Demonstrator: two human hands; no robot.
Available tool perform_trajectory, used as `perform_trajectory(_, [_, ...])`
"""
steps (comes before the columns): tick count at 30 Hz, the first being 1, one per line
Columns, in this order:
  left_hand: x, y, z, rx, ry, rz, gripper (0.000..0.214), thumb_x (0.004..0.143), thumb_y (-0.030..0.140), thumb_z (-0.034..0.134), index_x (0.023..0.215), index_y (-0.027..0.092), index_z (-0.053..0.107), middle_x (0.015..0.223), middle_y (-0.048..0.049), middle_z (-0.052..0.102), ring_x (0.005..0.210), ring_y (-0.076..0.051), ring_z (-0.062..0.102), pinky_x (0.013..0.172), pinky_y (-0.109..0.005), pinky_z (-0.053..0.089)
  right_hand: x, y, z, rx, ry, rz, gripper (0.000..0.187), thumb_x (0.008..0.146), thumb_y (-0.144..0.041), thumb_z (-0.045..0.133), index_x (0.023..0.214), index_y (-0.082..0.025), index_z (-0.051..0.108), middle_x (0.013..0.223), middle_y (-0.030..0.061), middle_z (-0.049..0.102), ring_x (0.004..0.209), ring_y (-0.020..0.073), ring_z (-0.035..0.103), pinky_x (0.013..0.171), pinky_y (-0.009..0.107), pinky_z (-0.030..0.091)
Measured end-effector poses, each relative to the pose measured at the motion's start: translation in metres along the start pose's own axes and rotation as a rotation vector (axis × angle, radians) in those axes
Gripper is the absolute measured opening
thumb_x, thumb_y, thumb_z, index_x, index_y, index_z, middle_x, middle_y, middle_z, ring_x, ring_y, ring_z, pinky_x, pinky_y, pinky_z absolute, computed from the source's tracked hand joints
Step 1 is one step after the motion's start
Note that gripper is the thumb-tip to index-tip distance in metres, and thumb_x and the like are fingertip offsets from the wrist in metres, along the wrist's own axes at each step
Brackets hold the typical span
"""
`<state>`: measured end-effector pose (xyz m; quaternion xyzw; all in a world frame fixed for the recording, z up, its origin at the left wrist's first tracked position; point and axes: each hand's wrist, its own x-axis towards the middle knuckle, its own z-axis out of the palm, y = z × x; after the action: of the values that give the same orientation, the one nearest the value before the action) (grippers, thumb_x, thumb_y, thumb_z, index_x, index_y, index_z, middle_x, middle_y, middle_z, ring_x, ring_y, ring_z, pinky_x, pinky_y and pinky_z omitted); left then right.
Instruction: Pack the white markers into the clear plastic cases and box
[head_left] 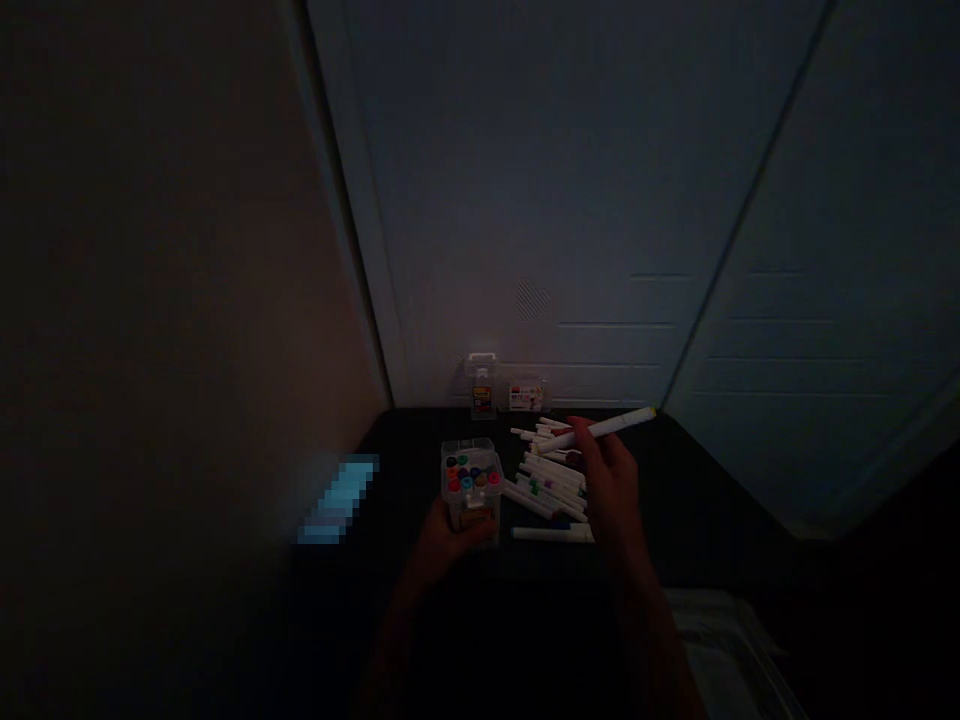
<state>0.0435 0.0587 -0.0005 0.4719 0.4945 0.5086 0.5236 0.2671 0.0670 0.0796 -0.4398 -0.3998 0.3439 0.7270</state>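
Note:
My left hand is wrapped round a clear plastic marker case, which stands upright and uncovered at the top. Several markers sit inside it with coloured ends up, among them red, blue, orange and pink. Between the fingers of my right hand is a white marker with yellow at its far end, held slanting above the table. Under and beside that hand lies a loose pile of white markers, some with green, purple or red marks. My right hand partly hides the pile.
At the back of the dark table, against the panelled wall, stand a tall clear case and a small box with a printed label. A clear plastic container is at the lower right. The room is dim.

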Motion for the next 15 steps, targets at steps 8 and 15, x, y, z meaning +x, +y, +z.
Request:
perform_trajectory(8, [0.003, -0.007, -0.002, -0.002, 0.014, -0.03, 0.077, 0.046, 0.04, 0.103, 0.111, 0.016, 0.07, 0.112, -0.0134, 0.081, 0.106, -0.036, 0.077, 0.094, -0.046, 0.061, 0.001, -0.02, 0.016, -0.132, -0.051, -0.121, 0.044, 0.088, -0.058, 0.07, 0.107, -0.019, 0.076, 0.093, 0.0061, 0.075, 0.089, 0.0232, 0.068, 0.077, 0.034, 0.054])
perform_trajectory(15, [0.004, -0.008, -0.002, -0.008, 0.019, -0.027, 0.082, 0.044, 0.041, 0.103, 0.113, 0.014, 0.069, 0.112, -0.0155, 0.081, 0.105, -0.037, 0.077, 0.095, -0.048, 0.061, 0.023, -0.046, 0.058, 0.038, -0.281, -0.196, 0.12, 0.078, -0.037, 0.085, 0.167, -0.027, 0.006, 0.084, -0.002, 0.074, 0.07, 0.0205, 0.072, 0.072, 0.038, 0.062])
